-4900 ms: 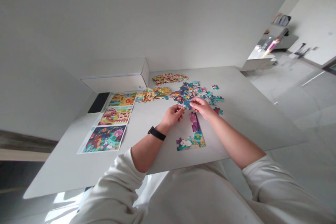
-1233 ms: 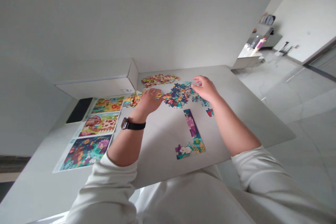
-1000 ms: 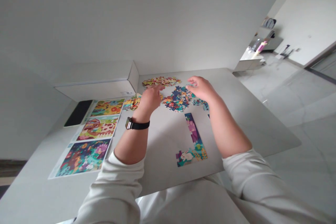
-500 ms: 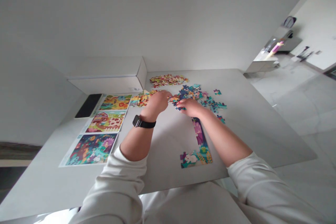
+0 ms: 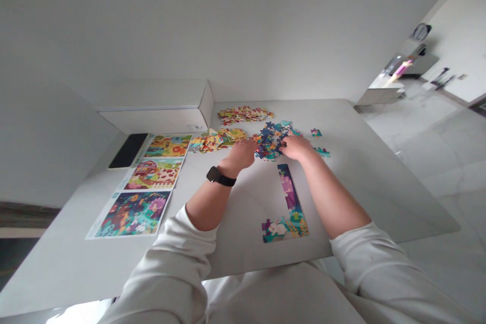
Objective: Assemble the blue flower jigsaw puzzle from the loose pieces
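In the head view, the left hand has moved right since half a second ago, uncovering the yellow puzzle pile; its bent fingers now reach the left edge of the blue puzzle pile, and whether they grip a piece cannot be told. The right hand has shifted from the front of that pile to its right side, its fingers curled in among the pieces, their hold hidden. This bares the dark blue top of the L-shaped joined section, which lies on the table nearer the person; that top end was missing about five seconds ago. One loose piece stays apart, right of the pile.
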A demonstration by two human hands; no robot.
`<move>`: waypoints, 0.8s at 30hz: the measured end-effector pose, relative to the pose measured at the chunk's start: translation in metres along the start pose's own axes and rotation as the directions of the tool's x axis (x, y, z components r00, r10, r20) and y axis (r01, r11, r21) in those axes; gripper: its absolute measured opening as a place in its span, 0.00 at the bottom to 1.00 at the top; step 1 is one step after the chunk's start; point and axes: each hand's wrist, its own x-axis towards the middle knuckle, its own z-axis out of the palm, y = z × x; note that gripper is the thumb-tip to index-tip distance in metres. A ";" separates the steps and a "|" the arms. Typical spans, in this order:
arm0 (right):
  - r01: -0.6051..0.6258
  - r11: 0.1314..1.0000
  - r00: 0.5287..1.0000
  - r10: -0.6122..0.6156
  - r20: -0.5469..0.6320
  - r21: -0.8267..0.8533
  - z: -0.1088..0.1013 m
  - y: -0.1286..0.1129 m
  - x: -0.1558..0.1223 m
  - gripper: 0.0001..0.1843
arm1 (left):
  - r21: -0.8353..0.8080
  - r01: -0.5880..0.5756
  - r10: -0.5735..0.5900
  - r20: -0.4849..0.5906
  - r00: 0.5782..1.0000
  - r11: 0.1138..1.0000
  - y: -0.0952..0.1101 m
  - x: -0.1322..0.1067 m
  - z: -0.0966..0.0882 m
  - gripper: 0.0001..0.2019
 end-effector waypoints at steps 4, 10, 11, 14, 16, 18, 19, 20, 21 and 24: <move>0.229 0.972 0.973 -0.228 -0.022 0.043 0.003 -0.016 -0.003 0.22 | 0.013 -0.032 0.032 0.022 0.999 0.999 0.011 0.000 0.002 0.23; 0.294 0.953 0.956 -0.293 -0.027 0.071 0.008 -0.021 -0.003 0.25 | -0.081 -0.151 0.153 0.017 0.988 0.985 0.024 -0.002 -0.002 0.23; 0.284 0.956 0.959 -0.283 -0.023 0.076 0.008 -0.019 -0.003 0.24 | -0.084 -0.159 0.162 0.024 0.987 0.984 0.026 -0.002 -0.002 0.23; 0.235 0.969 0.972 -0.236 0.007 0.070 0.006 -0.016 -0.003 0.21 | -0.090 -0.169 0.174 0.049 0.984 0.982 0.029 -0.002 -0.003 0.21; 0.208 0.977 0.978 -0.209 0.005 0.053 0.005 -0.014 -0.003 0.22 | -0.101 -0.167 0.173 0.056 0.983 0.981 0.030 -0.003 -0.003 0.22; 0.199 0.979 0.980 -0.198 -0.019 0.046 0.006 -0.014 -0.003 0.25 | -0.102 -0.162 0.168 0.053 0.984 0.982 0.030 -0.003 -0.003 0.22; 0.200 0.979 0.980 -0.199 -0.028 0.046 0.007 -0.015 -0.003 0.26 | -0.094 -0.159 0.164 0.050 0.985 0.983 0.030 -0.003 -0.003 0.22; 0.203 0.978 0.979 -0.202 -0.030 0.046 0.008 -0.015 -0.003 0.26 | -0.082 -0.156 0.160 0.048 0.986 0.984 0.030 -0.004 -0.003 0.21; 0.204 0.978 0.979 -0.203 -0.025 0.046 0.009 -0.016 -0.003 0.26 | -0.065 -0.151 0.154 0.048 0.987 0.986 0.029 -0.005 -0.003 0.21; 0.171 0.984 0.985 -0.171 -0.006 0.040 0.011 -0.015 -0.003 0.22 | -0.025 -0.134 0.136 0.066 0.989 0.991 0.027 -0.007 -0.005 0.24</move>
